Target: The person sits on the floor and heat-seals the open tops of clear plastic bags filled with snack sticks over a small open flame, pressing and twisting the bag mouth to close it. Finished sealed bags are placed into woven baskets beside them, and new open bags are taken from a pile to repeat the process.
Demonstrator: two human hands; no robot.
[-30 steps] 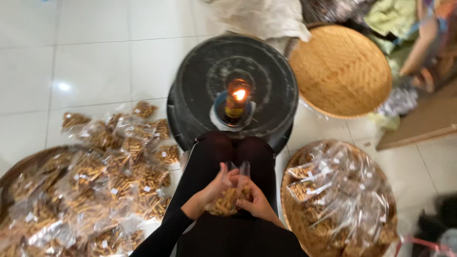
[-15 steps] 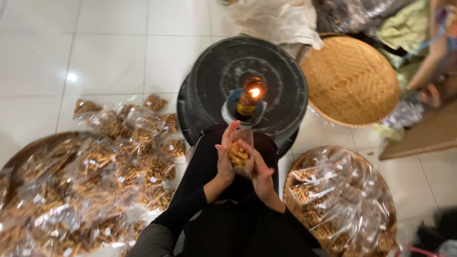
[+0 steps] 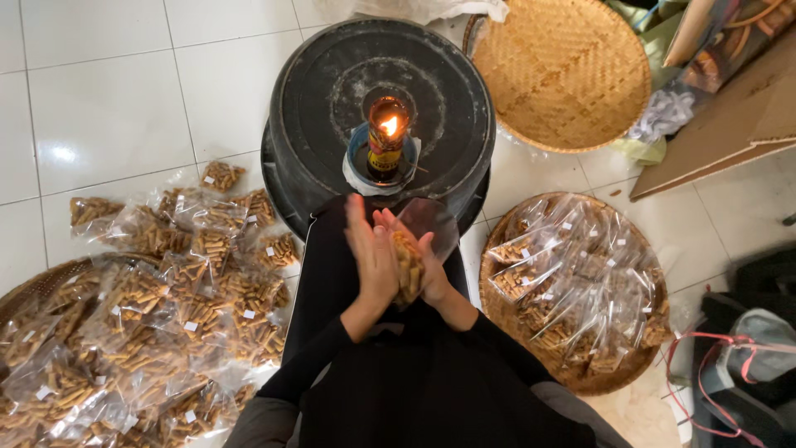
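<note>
A clear plastic bag of brown snack sticks (image 3: 409,264) is pressed between my two palms above my black-clad lap. My left hand (image 3: 370,255) is flat against its left side, fingers pointing away from me. My right hand (image 3: 429,270) cups the bag from the right and below. The bag's empty upper part (image 3: 431,220) sticks out towards a lit candle in a small can (image 3: 386,145), which stands in a blue dish on an upturned black tub (image 3: 315,108) just ahead of my knees.
Many filled snack bags (image 3: 157,299) lie heaped on the white tiled floor and a woven tray at my left. A round woven tray with more filled bags (image 3: 572,290) sits at my right. An empty woven tray (image 3: 564,70) and cardboard (image 3: 730,124) lie beyond.
My hands lifted the bag from my lap towards the candle flame, then drew it back a little; now both palms press flat around it.
</note>
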